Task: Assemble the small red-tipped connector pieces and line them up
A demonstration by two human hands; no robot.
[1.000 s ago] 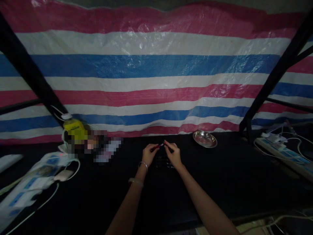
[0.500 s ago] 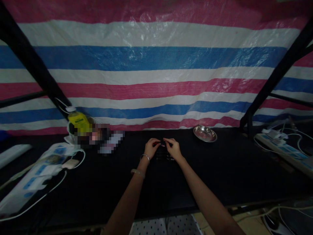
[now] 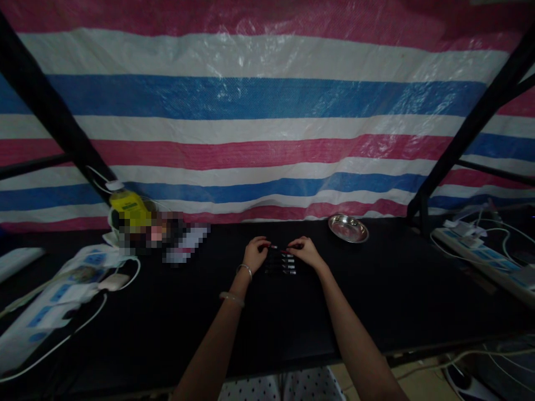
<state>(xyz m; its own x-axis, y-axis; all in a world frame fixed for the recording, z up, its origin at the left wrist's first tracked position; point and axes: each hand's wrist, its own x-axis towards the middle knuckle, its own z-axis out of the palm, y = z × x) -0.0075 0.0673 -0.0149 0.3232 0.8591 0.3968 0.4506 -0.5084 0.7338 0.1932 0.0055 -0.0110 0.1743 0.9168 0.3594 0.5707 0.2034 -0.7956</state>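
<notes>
My left hand (image 3: 256,253), with a bangle at the wrist, is closed in a pinch on a slim dark stick (image 3: 273,247) with a pale end. Across a small gap, my right hand (image 3: 306,250) pinches a thin dark red piece (image 3: 286,251), partly hidden by the fingers. Its exact kind is too small and dark to make out. Just below both hands, several slim black sticks (image 3: 288,267) with silvery bands lie side by side on the black tabletop (image 3: 251,328).
A shiny round metal dish (image 3: 348,229) stands back right. At the left are a yellow bottle (image 3: 131,207), blurred items and a white power strip (image 3: 67,301) with cables. Another power strip (image 3: 480,253) lies right. Striped plastic sheeting (image 3: 267,100) hangs behind, between black frame posts.
My hands have moved apart, the right one shifting to the right. The row of black sticks below them shows more fully. The camera view has shifted slightly.
</notes>
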